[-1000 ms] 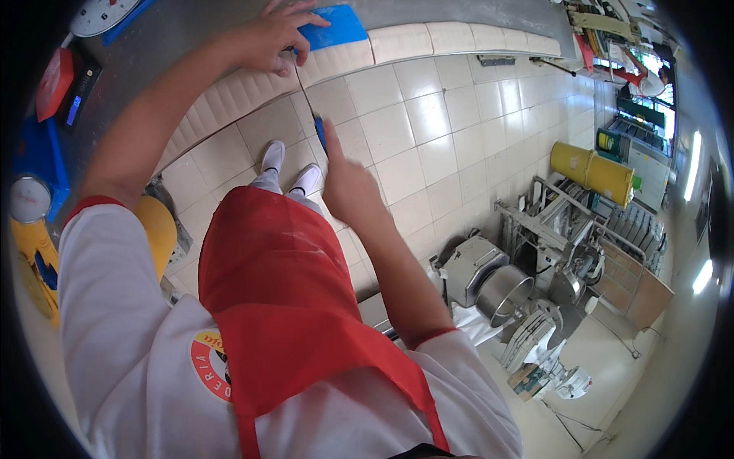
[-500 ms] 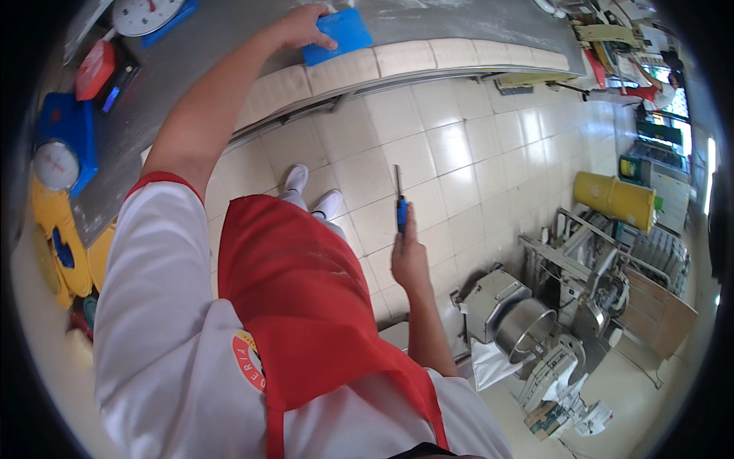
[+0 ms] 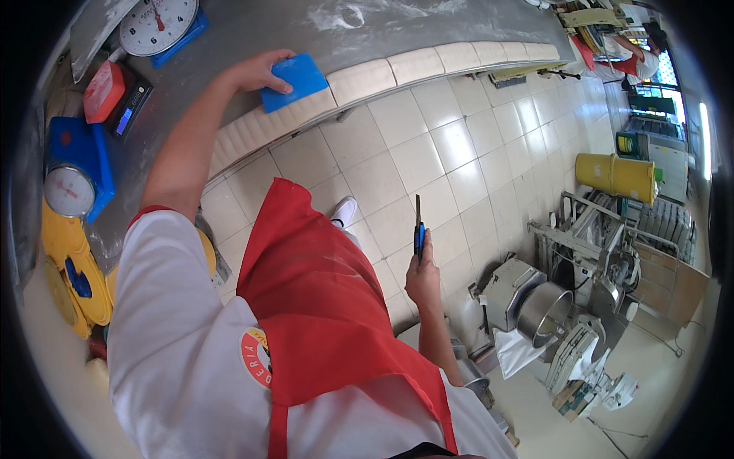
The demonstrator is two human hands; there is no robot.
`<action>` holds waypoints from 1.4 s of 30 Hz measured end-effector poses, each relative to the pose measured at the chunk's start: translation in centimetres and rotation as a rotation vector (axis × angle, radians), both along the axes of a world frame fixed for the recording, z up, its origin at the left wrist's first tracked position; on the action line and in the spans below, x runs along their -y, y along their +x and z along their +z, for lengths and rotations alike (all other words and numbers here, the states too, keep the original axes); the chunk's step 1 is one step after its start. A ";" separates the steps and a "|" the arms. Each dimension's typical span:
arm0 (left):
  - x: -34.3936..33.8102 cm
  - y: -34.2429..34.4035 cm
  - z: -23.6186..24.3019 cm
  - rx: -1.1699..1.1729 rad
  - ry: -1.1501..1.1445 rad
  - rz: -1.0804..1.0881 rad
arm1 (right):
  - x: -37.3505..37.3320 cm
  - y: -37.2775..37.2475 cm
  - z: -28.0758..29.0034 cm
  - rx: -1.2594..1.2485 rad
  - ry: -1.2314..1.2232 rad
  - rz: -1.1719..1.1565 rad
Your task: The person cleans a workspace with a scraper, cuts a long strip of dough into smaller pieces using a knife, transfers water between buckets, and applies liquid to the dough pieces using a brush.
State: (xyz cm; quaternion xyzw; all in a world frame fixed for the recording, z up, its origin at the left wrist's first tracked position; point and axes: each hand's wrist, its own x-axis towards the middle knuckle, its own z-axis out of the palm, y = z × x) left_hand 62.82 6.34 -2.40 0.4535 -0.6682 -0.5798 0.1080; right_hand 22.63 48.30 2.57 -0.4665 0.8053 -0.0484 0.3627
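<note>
My left hand (image 3: pixel 260 71) is closed around a flat blue dough scraper (image 3: pixel 294 83) at the near edge of the grey worktable (image 3: pixel 252 27). The scraper lies over the pale tiled rim (image 3: pixel 367 79) of that table. Off to the right, my right hand (image 3: pixel 423 279) grips a utility knife (image 3: pixel 420 239) with a blue and black handle. Its narrow blade points away from me, above the tiled floor and apart from the table.
At the far left stand a dial scale (image 3: pixel 157 27), a small digital scale (image 3: pixel 131 109) with a red block, and a blue scale (image 3: pixel 73 172). To the right are a mixer with a steel bowl (image 3: pixel 544 314), a yellow barrel (image 3: pixel 615 176) and, farther off, another person (image 3: pixel 638 65).
My left hand has slid the scraper leftward along the table's rim. The knife in my right hand has shifted slightly right and nearer. My body and view have moved left.
</note>
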 end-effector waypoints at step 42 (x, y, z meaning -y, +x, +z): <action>-6.6 3.8 4.0 0.318 -0.715 -0.410 | 11.9 20.2 3.0 -0.018 0.155 0.578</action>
